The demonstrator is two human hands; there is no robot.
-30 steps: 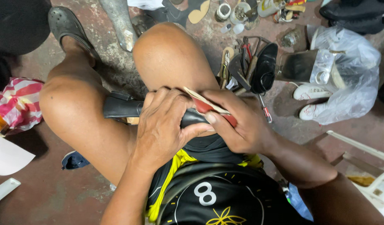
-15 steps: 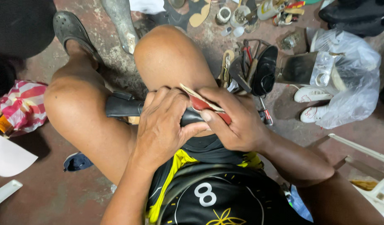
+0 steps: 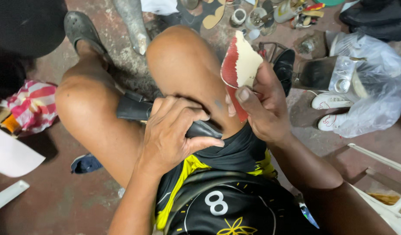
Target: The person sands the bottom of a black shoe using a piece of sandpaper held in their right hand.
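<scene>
I sit low with both knees up. My left hand (image 3: 172,130) grips a black shoe (image 3: 135,109) that lies across my lap between my thighs. My right hand (image 3: 263,106) holds up a thin sole piece (image 3: 240,65), red on one face and pale cream on the other, pinched between thumb and fingers above my right knee. The sole piece is curled and lifted clear of the shoe. Most of the black shoe is hidden under my left hand and behind my leg.
On the floor ahead lie tins, small jars and tools (image 3: 270,17), a tan sole cut-out (image 3: 214,17) and a black shoe (image 3: 284,65). A clear plastic bag (image 3: 374,87) with white shoes (image 3: 331,102) sits at right. Striped cloth (image 3: 33,106) lies left, white plastic furniture (image 3: 383,174) at lower right.
My right hand has pulled the red and cream sole piece up off the black shoe and raised it above my knee. My left hand still holds the shoe on my lap.
</scene>
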